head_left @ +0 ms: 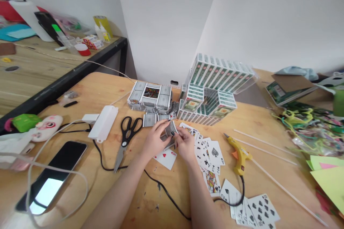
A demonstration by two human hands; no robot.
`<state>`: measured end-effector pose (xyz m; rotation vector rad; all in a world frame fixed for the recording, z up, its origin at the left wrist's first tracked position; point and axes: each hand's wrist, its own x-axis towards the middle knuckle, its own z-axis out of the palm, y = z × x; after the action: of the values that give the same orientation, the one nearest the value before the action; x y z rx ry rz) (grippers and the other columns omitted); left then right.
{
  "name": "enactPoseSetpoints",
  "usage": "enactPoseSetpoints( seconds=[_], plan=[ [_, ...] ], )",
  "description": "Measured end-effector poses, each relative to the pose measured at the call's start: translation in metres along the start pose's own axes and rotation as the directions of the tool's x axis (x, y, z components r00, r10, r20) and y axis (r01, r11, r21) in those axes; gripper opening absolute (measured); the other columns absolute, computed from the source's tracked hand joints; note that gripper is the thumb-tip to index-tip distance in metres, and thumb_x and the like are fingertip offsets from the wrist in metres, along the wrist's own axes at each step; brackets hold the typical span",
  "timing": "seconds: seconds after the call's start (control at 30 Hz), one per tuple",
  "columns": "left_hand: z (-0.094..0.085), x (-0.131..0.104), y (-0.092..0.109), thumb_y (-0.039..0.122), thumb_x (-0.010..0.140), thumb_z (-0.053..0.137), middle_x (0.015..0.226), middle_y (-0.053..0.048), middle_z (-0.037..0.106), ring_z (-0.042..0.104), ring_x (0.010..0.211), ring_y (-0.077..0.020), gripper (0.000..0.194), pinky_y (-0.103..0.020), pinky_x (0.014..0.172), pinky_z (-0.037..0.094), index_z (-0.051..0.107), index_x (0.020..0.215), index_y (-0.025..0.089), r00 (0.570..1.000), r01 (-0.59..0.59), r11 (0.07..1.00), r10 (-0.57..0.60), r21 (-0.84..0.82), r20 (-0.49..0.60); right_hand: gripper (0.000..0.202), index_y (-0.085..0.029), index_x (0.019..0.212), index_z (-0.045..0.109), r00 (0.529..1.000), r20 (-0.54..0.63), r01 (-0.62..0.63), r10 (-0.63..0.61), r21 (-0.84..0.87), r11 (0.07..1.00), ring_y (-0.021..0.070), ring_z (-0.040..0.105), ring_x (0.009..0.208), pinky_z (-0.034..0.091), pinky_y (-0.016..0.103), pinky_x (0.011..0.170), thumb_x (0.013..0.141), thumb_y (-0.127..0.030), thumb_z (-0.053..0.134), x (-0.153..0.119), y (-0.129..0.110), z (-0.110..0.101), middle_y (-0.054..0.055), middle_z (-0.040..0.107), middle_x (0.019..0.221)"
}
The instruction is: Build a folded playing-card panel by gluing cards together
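Between both hands is a bent playing card (171, 128) with a grey patterned back. My left hand (156, 137) pinches it from the left, and my right hand (185, 141) has its fingers closed on its right side. Just beyond the hands stands a structure made of folded grey-backed cards (150, 96). A red-heart card (166, 159) lies flat below the hands. Loose cards (211, 154) are spread at the right of my right hand, and more cards (252, 209) are fanned nearer the front edge.
Green-and-white card boxes (215, 75) are stacked at the back. A yellow glue gun (239, 154) and glue sticks (285, 189) lie right. Black scissors (127, 137), a white power strip (103, 123) and a phone (53, 175) are left. A black cable (166, 191) crosses beneath my forearms.
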<state>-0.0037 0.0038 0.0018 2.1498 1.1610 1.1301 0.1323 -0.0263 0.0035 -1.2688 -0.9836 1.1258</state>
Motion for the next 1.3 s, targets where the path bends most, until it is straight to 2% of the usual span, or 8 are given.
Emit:
enactPoseSetpoints(
  seconds=[0.2,0.33,0.43,0.53,0.77,0.93,1.2,1.3],
  plan=[
    [0.002,-0.001,0.006,0.016,0.077,0.057,0.13,-0.01,0.047,0.047,0.122,-0.0235,0.049,-0.04,0.101,0.043,0.05,0.126,0.024,0.995,-0.036,0.997,0.042,-0.063,0.095,0.028,-0.018,0.08,0.057,0.996,-0.092,-0.007,0.005,-0.015,1.0,0.0077,0.039,0.035,0.031,0.022,0.037,0.077,-0.045,0.059,0.003,-0.002,-0.006,-0.005,0.051,0.05],
    [0.001,0.001,0.009,0.021,0.077,0.059,0.13,-0.01,0.047,0.047,0.121,-0.0242,0.055,-0.041,0.1,0.042,0.045,0.129,0.024,0.994,0.087,0.983,-0.075,-0.163,0.079,0.031,-0.021,0.086,0.049,0.997,-0.063,-0.042,0.045,0.049,0.998,0.0085,0.039,0.031,0.032,0.022,0.035,0.079,-0.051,0.056,0.003,-0.002,-0.003,-0.01,0.045,0.046],
    [0.003,0.003,0.009,0.028,0.083,0.053,0.11,-0.01,0.059,0.059,0.098,-0.0199,0.04,-0.033,0.081,0.05,0.047,0.121,0.02,0.961,0.276,0.933,-0.269,-0.23,0.063,0.033,-0.023,0.087,0.045,0.998,-0.03,-0.055,0.057,0.084,0.995,0.0087,0.041,0.031,0.034,0.022,0.035,0.079,-0.052,0.056,0.002,-0.001,0.004,-0.01,0.046,0.049],
    [0.006,0.002,0.009,0.035,0.088,0.042,0.074,-0.002,0.059,0.057,0.067,-0.015,0.02,-0.027,0.06,0.044,0.053,0.093,0.018,0.929,0.371,0.918,-0.364,-0.138,0.071,0.033,-0.023,0.083,0.043,0.996,0.001,-0.086,0.086,0.035,0.996,0.0092,0.042,0.03,0.032,0.022,0.033,0.08,-0.056,0.052,-0.002,0.001,0.01,-0.01,0.047,0.047],
    [0.01,-0.004,0.019,0.037,0.088,0.038,0.049,0.005,0.037,0.037,0.046,-0.0101,0.033,-0.025,0.049,0.025,0.033,0.059,0.021,0.96,0.272,0.962,-0.272,0.016,0.057,0.048,-0.023,0.056,0.038,0.991,-0.113,-0.099,0.078,-0.199,0.975,0.0101,0.037,0.032,0.027,0.023,0.035,0.084,-0.062,0.039,-0.005,-0.002,0.009,-0.007,0.037,0.035],
    [0.01,-0.005,0.022,0.037,0.088,0.038,0.045,0.005,0.031,0.032,0.044,-0.0089,0.039,-0.025,0.048,0.023,0.027,0.054,0.021,0.955,0.298,0.954,-0.297,-0.033,0.018,0.049,-0.022,0.052,0.035,0.989,-0.13,-0.085,0.067,-0.144,0.986,0.0087,0.033,0.037,0.025,0.024,0.037,0.082,-0.061,0.044,-0.003,-0.004,0.011,-0.006,0.036,0.039],
    [0.004,-0.005,0.019,0.034,0.084,0.045,0.05,0.006,0.037,0.036,0.048,-0.0086,0.03,-0.023,0.049,0.026,0.035,0.059,0.02,0.957,0.286,0.947,-0.274,-0.149,0.094,0.045,-0.022,0.059,0.036,0.989,-0.136,-0.067,0.054,-0.093,0.993,0.0075,0.03,0.035,0.023,0.022,0.037,0.08,-0.06,0.05,0.0,-0.007,0.006,-0.01,0.034,0.038],
    [0.006,-0.003,0.018,0.036,0.084,0.043,0.05,0.005,0.039,0.038,0.047,-0.0093,0.03,-0.022,0.048,0.028,0.038,0.059,0.02,0.929,0.371,0.905,-0.364,-0.207,0.073,0.043,-0.021,0.064,0.044,0.989,-0.149,-0.04,0.023,-0.106,0.994,0.0085,0.034,0.038,0.028,0.022,0.04,0.081,-0.06,0.049,0.003,-0.004,0.002,-0.009,0.037,0.041]
  ],
)
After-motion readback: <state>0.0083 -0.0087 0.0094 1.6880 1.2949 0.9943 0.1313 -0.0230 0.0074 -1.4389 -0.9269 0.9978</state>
